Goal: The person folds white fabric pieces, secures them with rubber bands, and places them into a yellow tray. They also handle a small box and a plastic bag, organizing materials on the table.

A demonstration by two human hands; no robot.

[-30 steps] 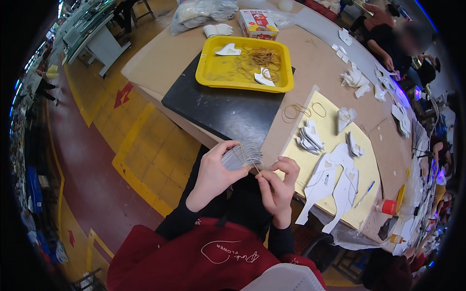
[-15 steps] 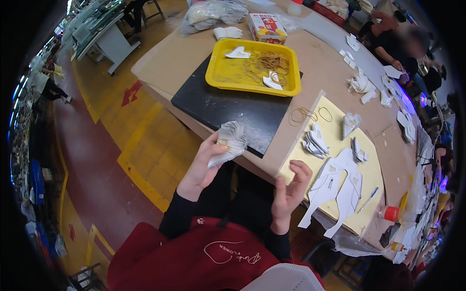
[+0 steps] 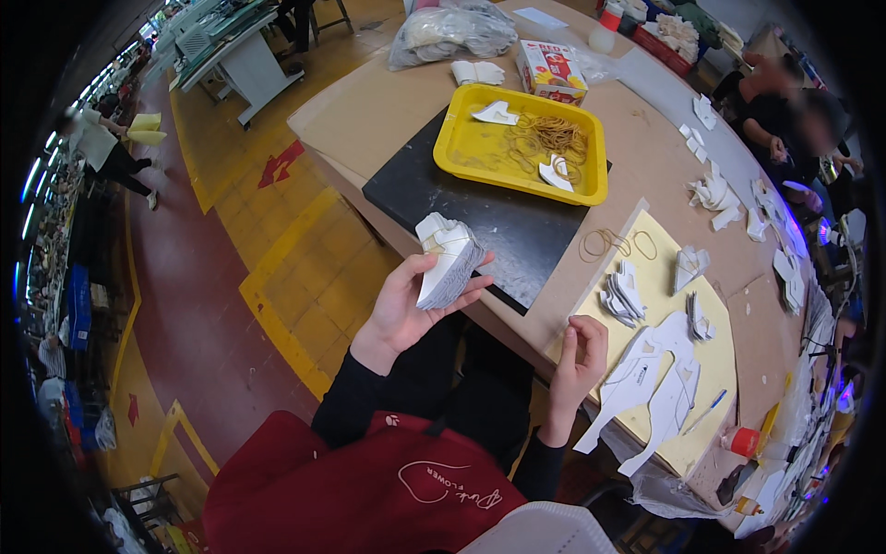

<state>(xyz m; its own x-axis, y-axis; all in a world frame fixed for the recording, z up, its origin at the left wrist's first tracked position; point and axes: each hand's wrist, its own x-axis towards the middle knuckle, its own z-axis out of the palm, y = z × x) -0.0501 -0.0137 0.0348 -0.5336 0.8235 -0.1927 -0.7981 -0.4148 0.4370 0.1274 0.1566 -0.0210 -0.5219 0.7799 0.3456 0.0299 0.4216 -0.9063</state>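
My left hand [image 3: 401, 309] holds a thick stack of white cut pieces [image 3: 448, 263], with a thin rubber band around it. The stack is tilted above the near edge of the black board [image 3: 397, 191], its layered grey-white edges facing right. My right hand [image 3: 579, 365] is beside the table's near edge, left of the white flat cutouts [image 3: 651, 374]. Its fingers are half curled, the thumb close to the fingertips, and nothing shows between them. On the board, a yellow tray [image 3: 443, 143] contains a tangle of rubber bands [image 3: 558, 136] and a few white pieces [image 3: 496, 113].
On a pale yellow sheet [image 3: 715, 369] lie small banded stacks [image 3: 625, 294], loose rubber bands [image 3: 604, 242] and a blue pen [image 3: 718, 399]. Behind the tray are a printed carton [image 3: 552, 72] and a plastic bag [image 3: 452, 35]. People are at work on the right; another person [image 3: 106, 148] is in the aisle.
My left hand has turned the banded stack so its layered edge shows, and its fingers now reach behind it. My right hand's fingers have curled in. The whole view has shifted.
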